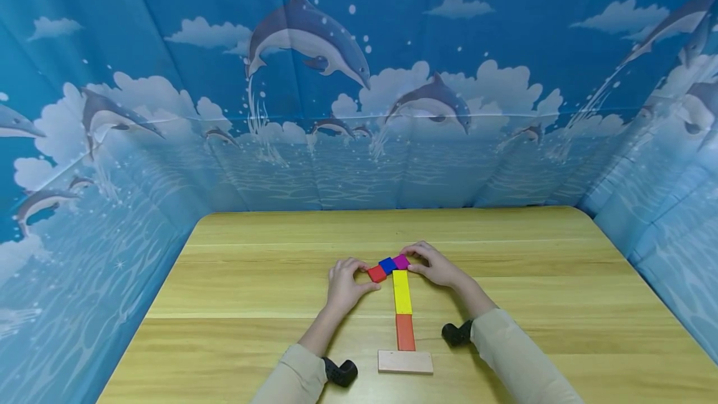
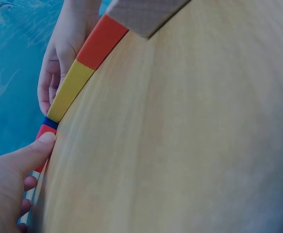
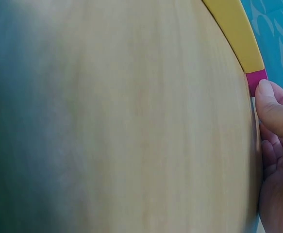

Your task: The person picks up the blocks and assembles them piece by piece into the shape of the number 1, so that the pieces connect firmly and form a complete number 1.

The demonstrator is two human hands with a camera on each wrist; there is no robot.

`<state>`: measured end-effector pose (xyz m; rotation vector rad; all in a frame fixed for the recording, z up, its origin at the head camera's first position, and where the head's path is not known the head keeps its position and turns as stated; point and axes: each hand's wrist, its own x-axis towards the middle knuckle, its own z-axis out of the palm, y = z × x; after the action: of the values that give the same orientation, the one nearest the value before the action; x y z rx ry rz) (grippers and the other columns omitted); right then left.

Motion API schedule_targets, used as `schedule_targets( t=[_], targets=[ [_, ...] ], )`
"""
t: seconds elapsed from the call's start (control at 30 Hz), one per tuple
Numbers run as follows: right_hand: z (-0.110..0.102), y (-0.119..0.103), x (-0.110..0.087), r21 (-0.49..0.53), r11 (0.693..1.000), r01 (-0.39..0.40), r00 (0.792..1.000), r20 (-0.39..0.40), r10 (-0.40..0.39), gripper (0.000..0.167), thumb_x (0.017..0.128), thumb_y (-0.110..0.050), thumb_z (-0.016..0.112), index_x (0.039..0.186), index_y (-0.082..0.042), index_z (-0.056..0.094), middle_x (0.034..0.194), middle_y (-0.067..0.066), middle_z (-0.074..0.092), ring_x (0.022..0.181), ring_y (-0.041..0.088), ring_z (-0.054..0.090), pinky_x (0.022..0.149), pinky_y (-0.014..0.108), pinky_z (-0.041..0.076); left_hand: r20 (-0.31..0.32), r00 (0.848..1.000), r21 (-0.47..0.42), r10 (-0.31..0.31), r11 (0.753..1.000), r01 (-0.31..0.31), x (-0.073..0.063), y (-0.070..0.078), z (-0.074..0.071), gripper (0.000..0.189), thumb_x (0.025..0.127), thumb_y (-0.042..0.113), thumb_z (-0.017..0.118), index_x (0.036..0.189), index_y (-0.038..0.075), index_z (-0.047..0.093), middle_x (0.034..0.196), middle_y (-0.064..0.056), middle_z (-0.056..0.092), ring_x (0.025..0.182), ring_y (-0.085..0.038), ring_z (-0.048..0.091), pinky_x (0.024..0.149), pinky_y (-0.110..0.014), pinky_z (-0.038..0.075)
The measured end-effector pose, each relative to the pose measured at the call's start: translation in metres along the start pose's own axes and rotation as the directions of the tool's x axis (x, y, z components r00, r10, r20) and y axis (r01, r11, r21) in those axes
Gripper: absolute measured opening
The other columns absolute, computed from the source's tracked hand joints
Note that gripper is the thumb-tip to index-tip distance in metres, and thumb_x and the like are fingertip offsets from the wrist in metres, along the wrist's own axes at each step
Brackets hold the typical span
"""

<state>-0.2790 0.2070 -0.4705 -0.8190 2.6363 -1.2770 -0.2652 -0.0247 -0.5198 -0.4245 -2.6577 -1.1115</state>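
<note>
A red block (image 1: 377,274), a blue block (image 1: 387,265) and a magenta block (image 1: 401,262) lie in a slanting row, touching one another, above the far end of a yellow block (image 1: 402,292). My left hand (image 1: 343,285) pinches the red block, its thumb on the near side, as the left wrist view also shows. At the row's other end my right hand (image 1: 440,267) holds the magenta block (image 3: 256,81) between thumb and fingers. Below the yellow block an orange block (image 1: 405,332) continues the column down to a plain wooden block (image 1: 405,361) lying crosswise.
All the blocks lie on a wood-grained table (image 1: 252,292). A dolphin-patterned curtain (image 1: 359,161) hangs behind the table and along both sides. Black wrist devices (image 1: 341,373) sit at both sleeves, either side of the column.
</note>
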Motion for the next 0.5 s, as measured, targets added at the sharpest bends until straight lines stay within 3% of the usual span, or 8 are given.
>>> schedule_targets(
  t=[0.27, 0.5],
  targets=[
    [0.009, 0.041, 0.004, -0.033, 0.999, 0.007, 1.0, -0.012, -0.007, 0.031, 0.09, -0.013, 0.057, 0.12, -0.004, 0.054, 0.11, 0.011, 0.051, 0.098, 0.025, 0.046, 0.088, 0.04, 0.04, 0.008, 1.0, -0.003, -0.009, 1.0, 0.009, 0.0, 0.0, -0.001, 0.041, 0.062, 0.037, 0.081, 0.093, 0.014, 0.067, 0.093, 0.002, 0.063, 0.091, -0.018, 0.048, 0.085, -0.039, 0.031],
    [0.01, 0.043, 0.005, -0.031, 0.999, 0.023, 1.0, -0.016, -0.023, 0.036, 0.088, -0.014, 0.059, 0.122, -0.005, 0.052, 0.115, 0.01, 0.051, 0.101, 0.025, 0.046, 0.09, 0.04, 0.039, 0.034, 0.999, -0.075, -0.015, 0.997, 0.018, 0.0, 0.0, -0.005, 0.042, 0.062, 0.035, 0.083, 0.095, 0.013, 0.067, 0.093, 0.002, 0.063, 0.093, -0.019, 0.049, 0.085, -0.041, 0.031]
  ],
)
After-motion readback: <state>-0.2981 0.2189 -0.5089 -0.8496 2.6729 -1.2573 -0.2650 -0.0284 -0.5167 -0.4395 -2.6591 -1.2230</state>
